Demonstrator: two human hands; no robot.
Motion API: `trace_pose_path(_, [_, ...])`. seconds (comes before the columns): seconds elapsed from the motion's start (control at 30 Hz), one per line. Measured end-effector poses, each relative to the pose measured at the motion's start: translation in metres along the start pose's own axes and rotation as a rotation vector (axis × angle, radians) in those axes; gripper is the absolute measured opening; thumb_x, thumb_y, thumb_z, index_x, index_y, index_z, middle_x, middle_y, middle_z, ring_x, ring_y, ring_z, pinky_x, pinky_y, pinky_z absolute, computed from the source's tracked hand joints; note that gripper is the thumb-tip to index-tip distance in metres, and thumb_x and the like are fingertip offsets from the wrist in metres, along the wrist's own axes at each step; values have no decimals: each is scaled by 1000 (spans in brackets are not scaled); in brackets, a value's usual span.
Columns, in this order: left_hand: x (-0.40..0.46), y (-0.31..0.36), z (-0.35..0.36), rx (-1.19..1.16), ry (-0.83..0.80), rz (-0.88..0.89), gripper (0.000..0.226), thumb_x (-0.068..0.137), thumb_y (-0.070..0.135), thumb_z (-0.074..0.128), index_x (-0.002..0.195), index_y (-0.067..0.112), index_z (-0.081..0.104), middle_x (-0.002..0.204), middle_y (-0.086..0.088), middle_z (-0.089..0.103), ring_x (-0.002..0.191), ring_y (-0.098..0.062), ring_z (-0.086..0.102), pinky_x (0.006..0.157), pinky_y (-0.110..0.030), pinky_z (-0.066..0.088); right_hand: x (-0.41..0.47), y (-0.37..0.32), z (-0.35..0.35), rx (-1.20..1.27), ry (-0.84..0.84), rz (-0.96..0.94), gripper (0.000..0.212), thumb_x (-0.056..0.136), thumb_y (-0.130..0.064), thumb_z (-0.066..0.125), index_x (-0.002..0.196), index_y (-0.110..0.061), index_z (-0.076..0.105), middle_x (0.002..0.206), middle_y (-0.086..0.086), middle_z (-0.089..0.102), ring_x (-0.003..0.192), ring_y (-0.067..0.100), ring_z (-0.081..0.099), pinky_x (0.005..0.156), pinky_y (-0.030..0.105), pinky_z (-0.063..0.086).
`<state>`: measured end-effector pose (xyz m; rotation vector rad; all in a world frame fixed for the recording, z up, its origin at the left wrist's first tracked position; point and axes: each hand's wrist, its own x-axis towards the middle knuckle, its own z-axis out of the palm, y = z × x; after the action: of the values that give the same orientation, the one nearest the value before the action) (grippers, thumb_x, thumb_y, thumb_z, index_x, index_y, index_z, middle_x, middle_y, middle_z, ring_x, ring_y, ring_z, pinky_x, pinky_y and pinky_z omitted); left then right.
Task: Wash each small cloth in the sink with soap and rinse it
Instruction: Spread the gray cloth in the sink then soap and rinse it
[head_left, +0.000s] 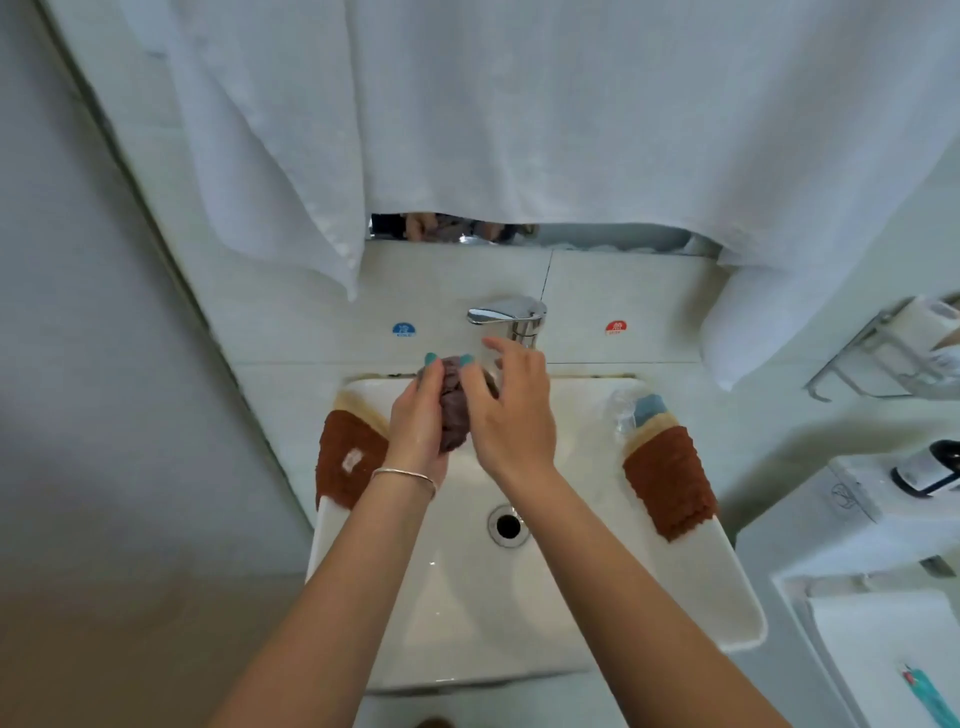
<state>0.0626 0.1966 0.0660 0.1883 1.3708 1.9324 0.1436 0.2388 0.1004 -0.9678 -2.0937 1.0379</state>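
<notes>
A wet, bunched dark brown cloth (453, 402) is held over the white sink (519, 613) just below the chrome faucet (511, 316). My left hand (418, 415) grips it from the left, fingers curled round its top. My right hand (511, 410) presses against its right side with fingers spread, fingertips near the faucet spout. A brown cloth with a beige edge (349, 457) hangs over the sink's left rim. Another brown and beige cloth (670, 478) lies over the right rim.
The drain (507, 525) sits mid-basin. A blue item and clear plastic (636, 410) rest at the sink's back right corner. White towels (519, 114) hang above. A metal rack (893, 348) and a dispenser (930, 467) are on the right.
</notes>
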Motion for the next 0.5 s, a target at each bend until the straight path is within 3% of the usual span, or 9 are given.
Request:
trace_pose_path(0.07, [-2, -7, -4, 4, -36, -9, 37, 99, 38, 48, 108, 5, 64, 88, -8, 70, 85, -22, 67, 68, -29, 52, -8, -3, 11, -5, -121, 114, 40, 94, -56, 41, 132, -47, 40, 127, -5, 43, 119, 15, 45, 90, 37, 40])
trace_pose_path(0.17, [-5, -18, -9, -19, -90, -34, 30, 103, 29, 39, 99, 12, 64, 90, -4, 68, 95, -21, 62, 80, -31, 46, -11, 5, 22, -6, -205, 175, 35, 91, -66, 36, 124, -52, 41, 123, -3, 48, 113, 20, 53, 92, 38, 42])
trace_pose_path(0.2, [-6, -19, -9, -14, -101, -24, 30, 102, 29, 41, 95, 13, 65, 88, -5, 68, 92, -19, 63, 78, -30, 46, -10, 8, 25, 35, -218, 186, 34, 90, -67, 36, 119, -52, 43, 121, -3, 51, 109, 21, 56, 93, 40, 45])
trace_pose_path(0.33, [-18, -19, -2, 89, -47, -17, 38, 100, 40, 45, 80, 18, 69, 69, 0, 69, 56, -12, 62, 45, -20, 40, -8, 19, 28, 289, -242, 268, 37, 82, -72, 42, 104, -43, 52, 103, 0, 64, 94, 22, 65, 83, 53, 56])
trace_pose_path(0.4, [-18, -21, -2, 128, -1, -4, 38, 99, 43, 47, 88, 17, 71, 77, -6, 71, 60, -18, 65, 43, -23, 43, -7, 27, 27, 367, -241, 320, 31, 89, -64, 45, 103, -38, 56, 100, -1, 65, 94, 21, 65, 80, 52, 58])
trace_pose_path(0.5, [-21, -27, 1, 243, 54, 91, 39, 100, 45, 45, 95, 15, 70, 89, -10, 73, 79, -26, 69, 57, -30, 49, -9, 34, 25, 442, -241, 363, 30, 96, -55, 45, 106, -30, 59, 99, -1, 66, 93, 21, 66, 74, 45, 60])
